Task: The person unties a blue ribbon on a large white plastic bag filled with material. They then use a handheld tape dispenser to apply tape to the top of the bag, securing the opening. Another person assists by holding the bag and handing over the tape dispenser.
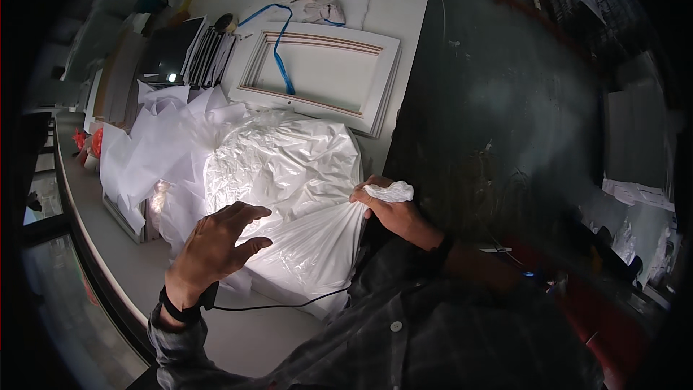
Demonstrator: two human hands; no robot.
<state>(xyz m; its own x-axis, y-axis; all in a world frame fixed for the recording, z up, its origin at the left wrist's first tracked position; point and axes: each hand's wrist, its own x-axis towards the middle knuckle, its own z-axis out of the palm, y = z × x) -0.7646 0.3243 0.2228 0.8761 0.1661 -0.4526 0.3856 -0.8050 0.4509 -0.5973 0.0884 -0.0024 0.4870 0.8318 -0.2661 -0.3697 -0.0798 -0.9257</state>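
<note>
two bare hands (216, 245) (395, 211), one bulging white bag (289, 162), one blue strap (284, 78), one black cable (281, 308), at least two white frames (382, 76)

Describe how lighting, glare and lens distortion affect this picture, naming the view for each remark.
Head view: strong glare washes out part of the white bag beside the left hand; head view: the dark shirt lies dim, its checks faint; head view: the table shows a bowed left edge; head view: the corners fall to black.
</note>
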